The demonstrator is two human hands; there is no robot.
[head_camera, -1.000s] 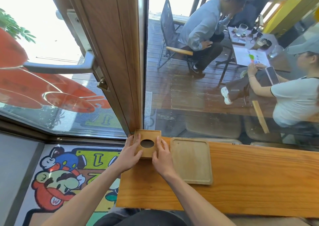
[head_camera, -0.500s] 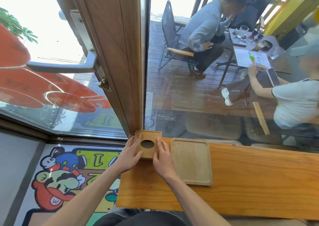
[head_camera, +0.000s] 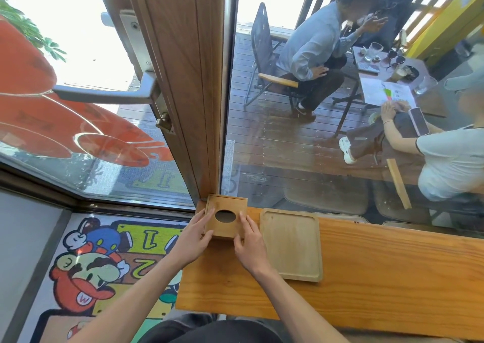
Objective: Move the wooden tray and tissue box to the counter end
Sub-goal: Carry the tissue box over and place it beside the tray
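Wooden tissue box (head_camera: 225,217) sits at far left end of the counter (head_camera: 366,277), in the corner against the door frame (head_camera: 188,80) and window glass. Oval opening on top looks dark; no tissue visible in it. Left hand (head_camera: 192,238) presses the box's left side, right hand (head_camera: 248,240) its right side, fingers flat: box clasped between both. Wooden tray (head_camera: 290,244) lies flat just right of the box, beside the right hand, holding nothing.

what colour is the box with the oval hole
Light tan wood, on the square wooden tissue box; the head view shows it.
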